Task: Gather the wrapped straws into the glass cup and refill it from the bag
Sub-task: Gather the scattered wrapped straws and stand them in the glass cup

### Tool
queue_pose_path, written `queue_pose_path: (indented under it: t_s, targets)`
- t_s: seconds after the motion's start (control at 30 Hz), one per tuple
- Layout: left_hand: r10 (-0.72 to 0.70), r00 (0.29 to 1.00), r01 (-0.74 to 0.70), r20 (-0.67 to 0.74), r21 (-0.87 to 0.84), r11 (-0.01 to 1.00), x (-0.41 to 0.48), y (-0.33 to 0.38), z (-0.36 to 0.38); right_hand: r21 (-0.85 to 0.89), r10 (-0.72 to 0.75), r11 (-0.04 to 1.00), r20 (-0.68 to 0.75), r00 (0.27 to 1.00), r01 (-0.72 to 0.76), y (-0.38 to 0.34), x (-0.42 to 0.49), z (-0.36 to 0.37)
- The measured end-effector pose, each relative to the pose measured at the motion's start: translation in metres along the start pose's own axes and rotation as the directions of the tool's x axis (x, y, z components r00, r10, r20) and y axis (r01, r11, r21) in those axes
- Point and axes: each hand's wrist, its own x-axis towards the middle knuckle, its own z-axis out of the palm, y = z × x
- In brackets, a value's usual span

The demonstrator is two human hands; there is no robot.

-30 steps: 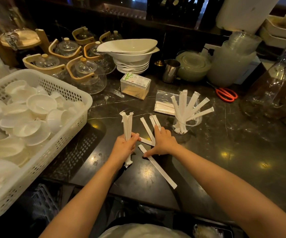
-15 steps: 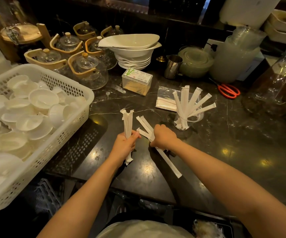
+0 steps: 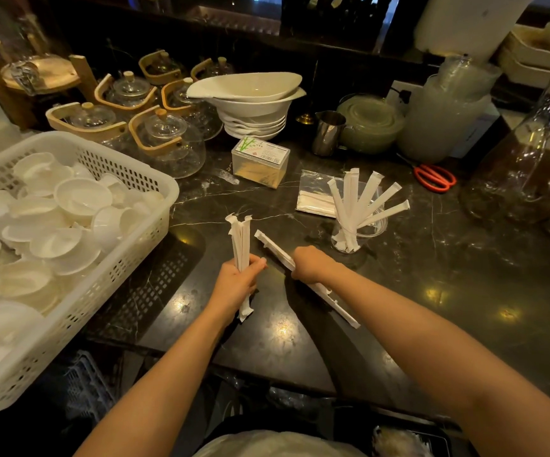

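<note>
My left hand (image 3: 235,282) is closed around an upright bundle of white wrapped straws (image 3: 241,240) above the dark counter. My right hand (image 3: 310,262) grips a second bunch of wrapped straws (image 3: 275,247), held slanted from upper left to lower right, with its lower end sticking out past my wrist. The short glass cup (image 3: 354,232) stands to the right of my hands, and several wrapped straws (image 3: 362,199) fan out of it. Behind the cup lies the clear plastic bag (image 3: 315,192) with more straws inside.
A white basket (image 3: 125,235) of small white bowls fills the left side. Glass teapots (image 3: 164,143), stacked white dishes (image 3: 250,103), a toothpick box (image 3: 260,159), a steel jug (image 3: 328,131) and red scissors (image 3: 433,176) stand behind. Large glass jars (image 3: 531,166) sit at right.
My right hand has gathered the loose straws off the counter into one bunch and lifted it. My left hand holds its bundle in about the same place.
</note>
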Motion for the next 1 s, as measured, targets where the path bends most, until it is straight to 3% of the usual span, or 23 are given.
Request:
queue_pose_path:
  t_s: [0.2,0.4,0.67,1.0]
  targets:
    - [0.083,0.995,-0.085,0.048,0.026,0.996,0.004,0.010,0.002,0.269,-0.051,0.960,-0.094,0.994,0.075,0.005,-0.013,-0.023]
    - [0.122,0.968,-0.127,0.219,0.007,0.992,0.010,0.033,0.016,0.545,-0.153,0.769,-0.351,0.924,0.334,-0.003,-0.045,-0.050]
    - [0.175,0.920,-0.159,0.350,-0.075,0.984,0.014,0.039,0.036,0.503,-0.159,0.779,-0.419,0.894,0.375,0.002,-0.050,-0.035]
    - [0.166,0.917,-0.194,0.363,0.041,0.980,0.019,0.023,0.052,0.497,-0.188,0.794,-0.348,0.918,0.351,0.017,-0.052,-0.026]
